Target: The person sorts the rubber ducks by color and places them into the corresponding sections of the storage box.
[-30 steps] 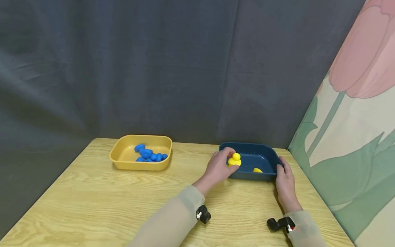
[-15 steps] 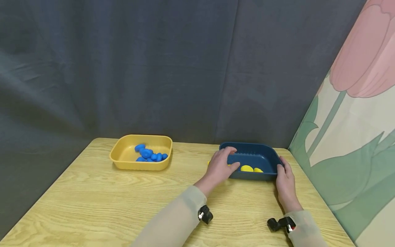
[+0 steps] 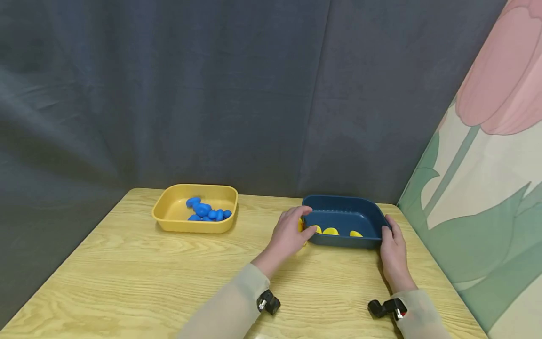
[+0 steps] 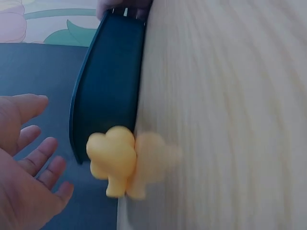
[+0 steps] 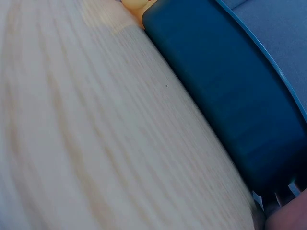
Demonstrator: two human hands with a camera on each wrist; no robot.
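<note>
My left hand (image 3: 289, 234) is at the left end of a dark blue bin (image 3: 347, 241), its fingers spread and apart from a yellow toy figure (image 4: 112, 155). That figure, with rounded lobes and short legs, stands on the table against the bin's end; the hand partly hides it in the head view. Inside the bin, several yellow pieces (image 3: 330, 231) show above the front rim, their lower parts hidden. My right hand (image 3: 394, 254) holds the bin's right end, thumb by the rim and fingers along the outer side. Only part of this hand (image 5: 290, 215) shows in the right wrist view.
A yellow bin (image 3: 190, 227) with several blue toy figures (image 3: 203, 210) stands at the back left of the wooden table (image 3: 139, 273). A dark curtain (image 3: 211, 94) hangs behind the table, and a flower-patterned panel (image 3: 478, 212) borders its right side.
One second ago my left hand held a yellow toy figure over the blue bin; it let that go into the bin, then moved left to the figure outside. My right hand stayed put.
</note>
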